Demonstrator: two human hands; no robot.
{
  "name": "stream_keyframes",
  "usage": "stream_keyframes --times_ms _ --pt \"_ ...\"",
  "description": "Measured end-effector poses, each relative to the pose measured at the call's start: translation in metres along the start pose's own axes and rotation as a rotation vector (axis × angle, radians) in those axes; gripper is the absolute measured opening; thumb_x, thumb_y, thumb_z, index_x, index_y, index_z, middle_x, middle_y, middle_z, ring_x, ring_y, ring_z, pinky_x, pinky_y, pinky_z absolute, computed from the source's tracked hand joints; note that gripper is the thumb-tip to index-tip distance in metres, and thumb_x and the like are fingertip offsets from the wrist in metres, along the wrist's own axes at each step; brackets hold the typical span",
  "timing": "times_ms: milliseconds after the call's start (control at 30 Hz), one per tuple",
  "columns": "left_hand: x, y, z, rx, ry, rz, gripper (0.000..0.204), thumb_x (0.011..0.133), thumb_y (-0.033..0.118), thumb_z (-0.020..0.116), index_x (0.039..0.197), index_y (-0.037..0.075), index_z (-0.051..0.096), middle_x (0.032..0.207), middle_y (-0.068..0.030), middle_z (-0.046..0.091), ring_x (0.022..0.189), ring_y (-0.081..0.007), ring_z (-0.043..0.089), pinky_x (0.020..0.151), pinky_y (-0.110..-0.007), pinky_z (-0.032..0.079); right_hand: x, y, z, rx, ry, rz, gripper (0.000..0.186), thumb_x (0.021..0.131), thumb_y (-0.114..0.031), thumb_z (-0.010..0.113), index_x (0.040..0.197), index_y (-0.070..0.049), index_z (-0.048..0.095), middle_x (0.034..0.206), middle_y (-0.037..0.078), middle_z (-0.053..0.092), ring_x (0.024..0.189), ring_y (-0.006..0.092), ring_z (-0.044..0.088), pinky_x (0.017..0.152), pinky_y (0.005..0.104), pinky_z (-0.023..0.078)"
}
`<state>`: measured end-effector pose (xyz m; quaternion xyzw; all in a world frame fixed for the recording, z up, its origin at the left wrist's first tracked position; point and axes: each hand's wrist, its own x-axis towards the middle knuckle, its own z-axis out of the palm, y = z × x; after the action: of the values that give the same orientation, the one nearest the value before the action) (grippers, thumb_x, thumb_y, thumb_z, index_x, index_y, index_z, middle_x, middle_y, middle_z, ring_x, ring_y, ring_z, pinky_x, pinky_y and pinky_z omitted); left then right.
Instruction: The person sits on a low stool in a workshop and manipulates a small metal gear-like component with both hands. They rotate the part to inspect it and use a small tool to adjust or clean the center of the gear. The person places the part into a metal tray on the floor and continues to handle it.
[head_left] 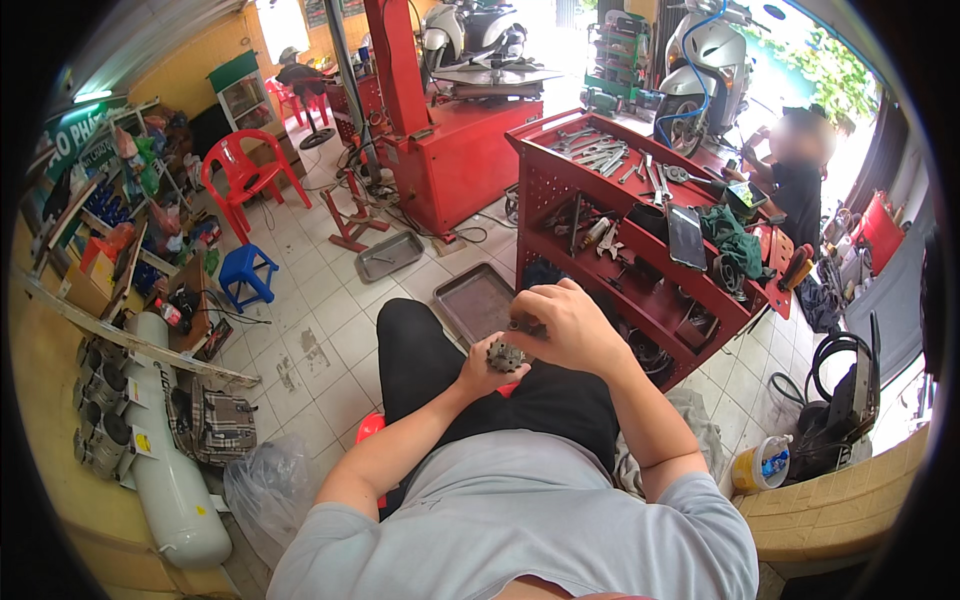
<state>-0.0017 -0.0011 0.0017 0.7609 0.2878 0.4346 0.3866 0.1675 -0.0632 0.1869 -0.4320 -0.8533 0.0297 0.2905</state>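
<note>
Head view, read from my remote station. I have the left grip (478,376) closed around a toothed metal part (506,356), held over the lap in front of the grey shirt (510,500); its toothed end faces up toward the camera. I have the right grip (565,325) just above and beside that part, fingers bent, thumb side toward it. A small dark patch shows at its fingertips; I cannot tell whether it grasps something there or only touches the part.

Surroundings: beyond the knees, on the tiled floor (335,325), a rectangular metal tray (447,290) lies partly hidden by the right grip; a second, smaller tray (390,262) sits farther off to the left. Ahead and to the right stands a red tool cart (640,280). On its top I log wrenches (602,155), a dark phone (686,238) and a green cloth (735,246); more tools lie on the shelf below.

Left side: blue stool (248,275), red plastic chair (243,165), long white cylinder (172,450) lying against the wall, clear plastic bag (268,490) near it. Far side: red lift base (460,165). Upper right: silver scooter (708,65), with another person (805,190) low beside it.
</note>
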Motion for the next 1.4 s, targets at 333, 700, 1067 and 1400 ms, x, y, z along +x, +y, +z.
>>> stream_keyframes --times_ms 333,700,1067,1400 --pt "0.0 0.003 0.0 0.013 0.004 0.005 0.039 0.069 0.021 0.085 0.095 0.005 0.06 0.079 -0.0063 0.066 0.07 -0.0182 0.063 0.07 -0.034 0.053 -0.001 0.003 -0.001 -0.034 -0.038 0.011 0.024 0.082 -0.026 0.074 0.096 -0.009 0.067 0.081 0.004 0.065 0.078 0.0213 0.063 0.078 0.0341 0.041" --pt "0.0 -0.003 0.001 0.014 -0.015 -0.005 0.037 0.069 0.019 0.085 0.092 0.005 0.059 0.078 -0.006 0.065 0.069 -0.0173 0.062 0.07 -0.033 0.053 -0.001 0.006 0.002 0.008 0.012 -0.03 0.024 0.08 -0.025 0.073 0.096 -0.008 0.066 0.078 0.006 0.062 0.075 0.0239 0.061 0.072 0.0353 0.04" --pt "-0.001 0.0 0.001 -0.053 -0.026 -0.006 0.036 0.07 0.019 0.085 0.093 0.006 0.06 0.078 -0.0046 0.066 0.07 -0.0142 0.062 0.07 -0.032 0.052 0.0 0.007 0.001 -0.022 -0.016 -0.036 0.023 0.081 -0.027 0.072 0.092 -0.008 0.065 0.077 0.006 0.062 0.075 0.0242 0.061 0.073 0.0351 0.04" --pt "-0.001 0.004 0.001 -0.025 0.007 0.01 0.038 0.069 0.019 0.085 0.094 0.005 0.06 0.077 -0.0052 0.066 0.069 -0.0161 0.063 0.069 -0.033 0.053 0.0 0.003 -0.001 -0.004 -0.029 -0.017 0.024 0.081 -0.027 0.073 0.092 -0.008 0.063 0.078 0.006 0.062 0.075 0.0248 0.061 0.073 0.0353 0.04"
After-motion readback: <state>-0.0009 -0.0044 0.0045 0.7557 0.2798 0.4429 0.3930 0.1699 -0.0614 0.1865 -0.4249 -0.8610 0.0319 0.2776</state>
